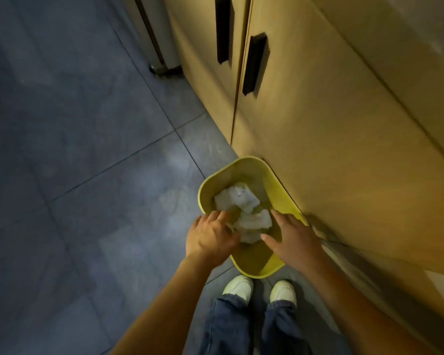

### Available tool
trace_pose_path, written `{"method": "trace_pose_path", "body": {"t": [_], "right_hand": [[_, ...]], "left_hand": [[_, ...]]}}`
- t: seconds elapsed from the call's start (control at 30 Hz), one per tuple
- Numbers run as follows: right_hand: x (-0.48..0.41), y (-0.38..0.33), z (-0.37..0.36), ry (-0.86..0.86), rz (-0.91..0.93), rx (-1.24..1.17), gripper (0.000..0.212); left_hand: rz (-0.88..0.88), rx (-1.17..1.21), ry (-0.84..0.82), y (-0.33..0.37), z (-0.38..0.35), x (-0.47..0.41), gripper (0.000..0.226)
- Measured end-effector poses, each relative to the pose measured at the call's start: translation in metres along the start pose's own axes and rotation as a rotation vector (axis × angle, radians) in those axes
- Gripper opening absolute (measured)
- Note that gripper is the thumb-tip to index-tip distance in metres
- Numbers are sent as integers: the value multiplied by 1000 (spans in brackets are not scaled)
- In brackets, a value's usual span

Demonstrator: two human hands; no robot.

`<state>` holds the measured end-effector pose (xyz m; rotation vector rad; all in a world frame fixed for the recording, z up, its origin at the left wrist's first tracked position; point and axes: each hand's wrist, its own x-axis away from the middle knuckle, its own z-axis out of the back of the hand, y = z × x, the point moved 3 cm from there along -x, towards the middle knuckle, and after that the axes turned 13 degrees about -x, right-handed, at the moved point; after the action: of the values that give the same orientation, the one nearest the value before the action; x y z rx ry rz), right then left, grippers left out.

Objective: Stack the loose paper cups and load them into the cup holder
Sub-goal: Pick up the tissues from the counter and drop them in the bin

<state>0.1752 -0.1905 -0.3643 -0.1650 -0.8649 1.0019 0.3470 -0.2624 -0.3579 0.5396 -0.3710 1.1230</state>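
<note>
Both arms reach down; left hand (210, 237) and right hand (291, 240) close together, fingers loosely curled.

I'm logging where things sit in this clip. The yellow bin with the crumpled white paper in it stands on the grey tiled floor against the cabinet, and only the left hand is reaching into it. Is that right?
Not quite: both hands are reaching in. The head view shows the left hand and the right hand over the yellow bin, on either side of the crumpled white paper. The rest stands: the bin is on the grey tiled floor against the cabinet.
</note>
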Motion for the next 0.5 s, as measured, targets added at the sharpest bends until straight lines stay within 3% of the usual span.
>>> {"method": "trace_pose_path", "body": {"t": [0.23, 0.5], "right_hand": [[20, -81, 78, 127, 216, 100, 63], [104, -175, 196, 388, 374, -68, 61]], "left_hand": [[-9, 43, 146, 5, 111, 25, 48], [-78, 129, 329, 38, 254, 91, 52]]}}
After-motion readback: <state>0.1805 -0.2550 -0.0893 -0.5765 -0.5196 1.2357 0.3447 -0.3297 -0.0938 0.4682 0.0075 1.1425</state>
